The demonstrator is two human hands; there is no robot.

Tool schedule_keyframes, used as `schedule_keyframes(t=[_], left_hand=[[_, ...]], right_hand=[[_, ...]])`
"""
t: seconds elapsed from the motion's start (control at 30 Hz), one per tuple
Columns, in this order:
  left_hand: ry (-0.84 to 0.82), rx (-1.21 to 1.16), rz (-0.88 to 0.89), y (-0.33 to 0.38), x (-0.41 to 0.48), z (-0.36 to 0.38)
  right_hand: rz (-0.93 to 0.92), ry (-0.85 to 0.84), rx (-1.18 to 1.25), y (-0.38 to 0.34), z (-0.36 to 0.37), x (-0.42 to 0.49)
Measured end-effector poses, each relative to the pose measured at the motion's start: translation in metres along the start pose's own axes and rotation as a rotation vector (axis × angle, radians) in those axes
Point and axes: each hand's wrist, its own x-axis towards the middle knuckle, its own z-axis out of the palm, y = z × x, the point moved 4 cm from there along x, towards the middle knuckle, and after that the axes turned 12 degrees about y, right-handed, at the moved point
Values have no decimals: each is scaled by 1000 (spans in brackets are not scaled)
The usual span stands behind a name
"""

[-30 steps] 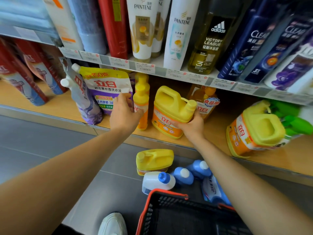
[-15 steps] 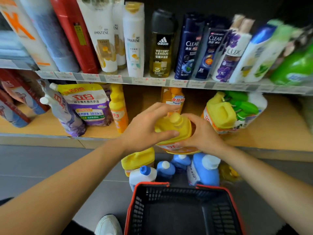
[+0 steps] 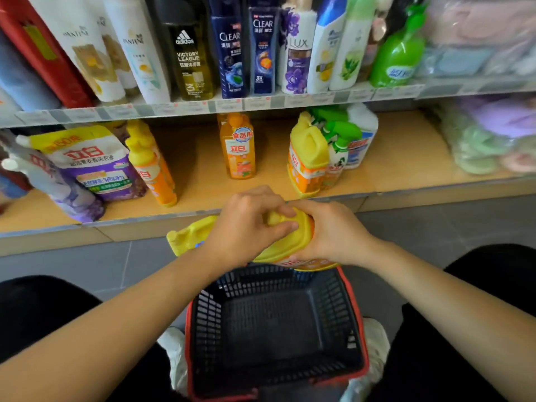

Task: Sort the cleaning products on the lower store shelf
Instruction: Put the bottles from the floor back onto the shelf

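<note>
Jug (image 3: 290, 245) of yellow detergent hangs over the far rim of the basket (image 3: 278, 323), just off the lower shelf's (image 3: 197, 172) front edge. Left hand (image 3: 246, 224) curls over what seems its cap; right hand (image 3: 330, 230) wraps its side.

Just beyond the basket (image 3: 356, 329), the left grip (image 3: 246, 227) and right grip (image 3: 333, 233) cover most of the top of the yellow jug (image 3: 290, 248). A second jug (image 3: 185, 236), beyond the basket's far left corner, lies largely behind the left grip. Far beyond the basket, the price tags (image 3: 226, 105) blur unreadably. The pastel bundles (image 3: 487, 134) far right of it are smeared.
</note>
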Motion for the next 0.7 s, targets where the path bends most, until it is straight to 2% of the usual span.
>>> schedule_keyframes(t=[0.13,0.27,0.4,0.6,0.7], left_hand=[[-5,-24,-112,3,-16,10],[-5,-20,-101,6,-21,18],[-78,-97,-15,6,-18,20],[-152,-104,248,1,-12,15],[-142,-110,205,-2,-10,14]], right_hand=[[-52,11,-64,6,5,-14],[-72,30,-76,12,4,-19],[-34,13,-5,18,1,-18],[32,-82,197,21,-7,-12],[16,-104,235,20,-7,-12]])
